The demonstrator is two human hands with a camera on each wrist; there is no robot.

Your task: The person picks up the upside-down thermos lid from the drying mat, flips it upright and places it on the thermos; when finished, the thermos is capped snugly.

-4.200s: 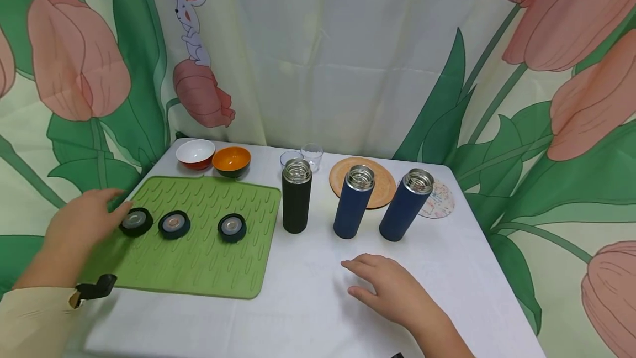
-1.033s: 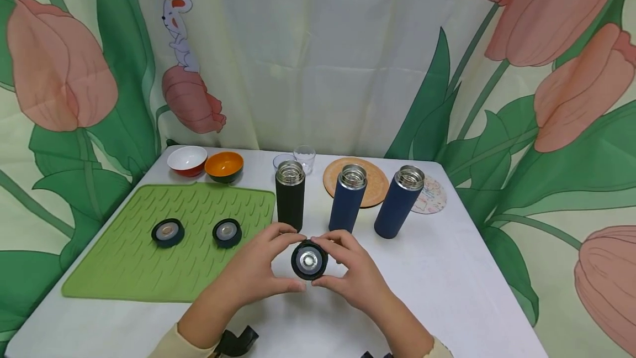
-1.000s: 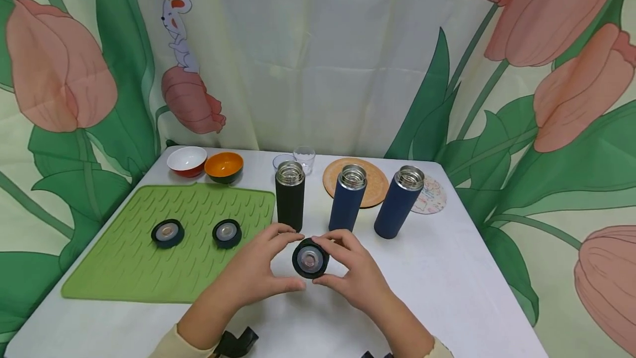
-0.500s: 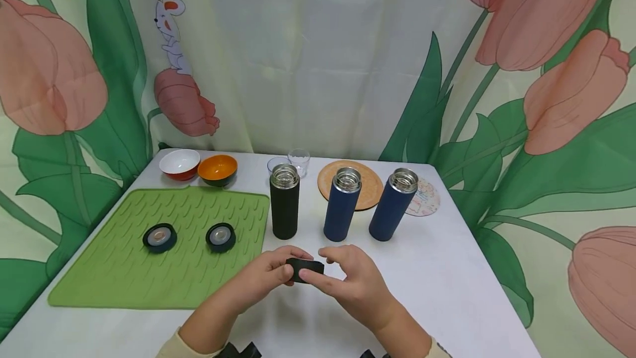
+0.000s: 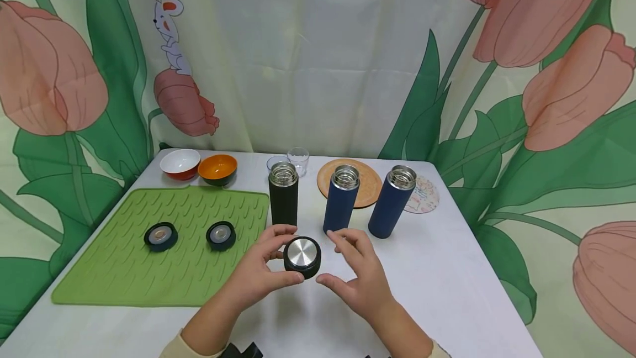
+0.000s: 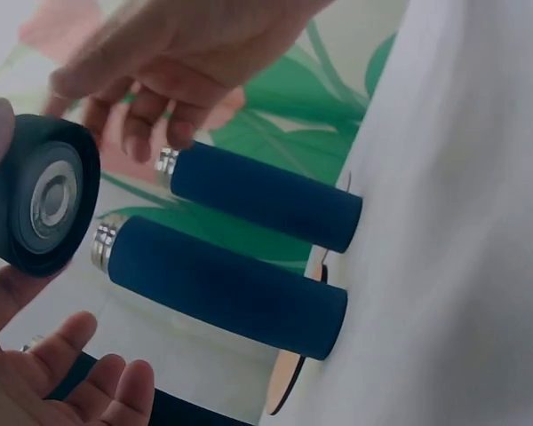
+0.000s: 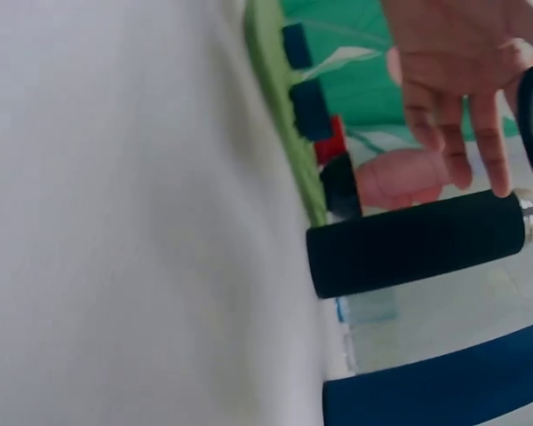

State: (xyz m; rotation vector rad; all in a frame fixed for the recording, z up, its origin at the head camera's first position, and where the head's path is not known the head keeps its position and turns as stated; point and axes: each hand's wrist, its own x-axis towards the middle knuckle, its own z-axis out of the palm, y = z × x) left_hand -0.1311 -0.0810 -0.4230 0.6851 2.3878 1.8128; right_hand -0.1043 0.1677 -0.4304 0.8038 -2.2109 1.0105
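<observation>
Here the left hand (image 5: 258, 272) held a black flask lid (image 5: 302, 257) above the white table (image 5: 447, 280), thumb and fingers curled round its rim. The lid's brushed metal top faced up toward the head camera, while the left wrist view showed its threaded underside (image 6: 43, 200) turned the other way; this orientation appeared suited to seating the lid on an open neck. The right hand (image 5: 360, 278) stood just beside the lid, not gripping it, with its fingers spread and relaxed, probably so that the left hand alone carried the part.

Three flasks stood upright and uncapped behind the hands: a black flask (image 5: 284, 195), a middle blue flask (image 5: 340, 199) and a right blue flask (image 5: 390, 201). The lid was nearest the black flask, whose colour it matched. Two further lids (image 5: 160, 236) (image 5: 221, 235) lay inner face up on the green ribbed mat (image 5: 124, 280), apart from each other, apparently laid out for access.

Toward the rear edge of the table were a white bowl (image 5: 180, 163), an orange bowl (image 5: 217, 168), two small clear glasses (image 5: 298, 156), an orange plate (image 5: 367, 192) and a patterned coaster (image 5: 427, 198).
</observation>
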